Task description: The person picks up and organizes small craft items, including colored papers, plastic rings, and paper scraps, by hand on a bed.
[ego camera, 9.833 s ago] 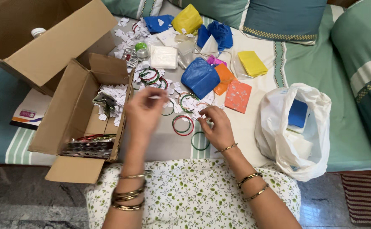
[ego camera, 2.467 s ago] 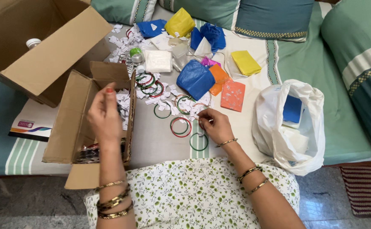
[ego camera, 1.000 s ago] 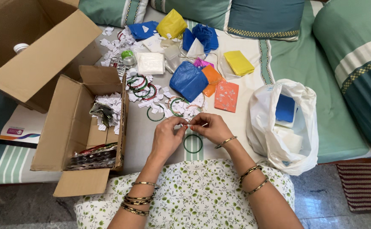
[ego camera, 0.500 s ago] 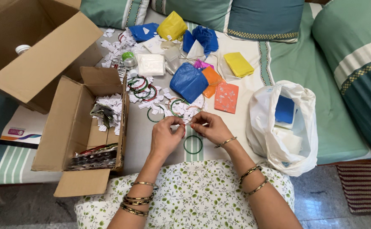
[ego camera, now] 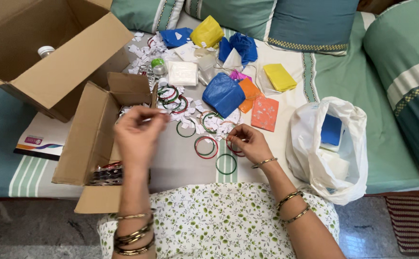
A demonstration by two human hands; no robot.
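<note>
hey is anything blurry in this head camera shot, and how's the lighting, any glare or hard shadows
Head view: the raised left hand is smeared by motion blur; the right hand, pinching a thin red bangle, looks sharper. Soft, even daylight, no hard shadows. The white plastic bag is bright but not blown out. The open brown cardboard box looks crisp.

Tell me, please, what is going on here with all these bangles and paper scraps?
A person sits at a cloth-covered surface strewn with bangles and paper bits. The right hand pinches a red bangle. The left hand, raised beside the smaller open cardboard box, pinches something small and pale. A red-and-green bangle pair lies between the hands.
</note>
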